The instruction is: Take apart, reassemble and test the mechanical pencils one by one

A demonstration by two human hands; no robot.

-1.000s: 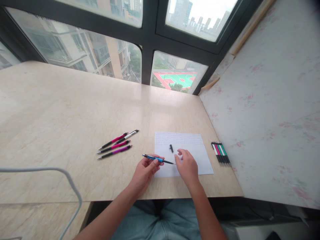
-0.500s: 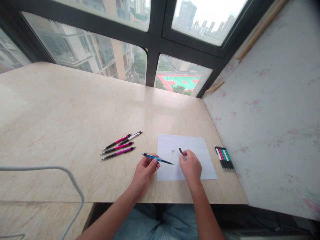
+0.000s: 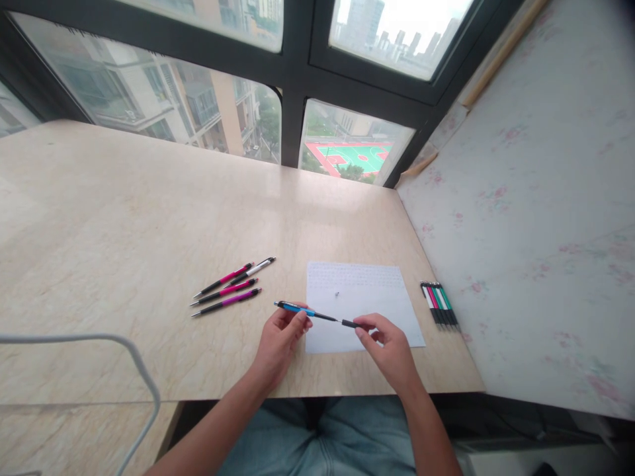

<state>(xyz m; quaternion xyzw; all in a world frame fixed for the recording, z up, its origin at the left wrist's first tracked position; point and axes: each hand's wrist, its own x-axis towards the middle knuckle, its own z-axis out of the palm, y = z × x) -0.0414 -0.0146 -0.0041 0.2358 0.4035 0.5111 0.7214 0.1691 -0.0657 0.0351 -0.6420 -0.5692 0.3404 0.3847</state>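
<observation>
My left hand (image 3: pixel 278 340) pinches a blue pen (image 3: pixel 297 309) by its barrel, holding it level above the table (image 3: pixel 124 218). My right hand (image 3: pixel 389 347) pinches a small black tip piece (image 3: pixel 349 323) right at the pen's thin front end. Both hands hover over the near edge of a white sheet of paper (image 3: pixel 367 297). A tiny dark part (image 3: pixel 337 293) lies on the sheet.
Several pink and white pens (image 3: pixel 231 287) lie in a loose group to the left of the sheet. A tight row of several pens (image 3: pixel 439 305) lies by the right wall. A grey wire frame (image 3: pixel 133 357) stands at the near left. Windows run along the table's far edge.
My right hand picked the black piece up off the paper and brought it to the pen's front end. My left hand kept the pen, shifting slightly left.
</observation>
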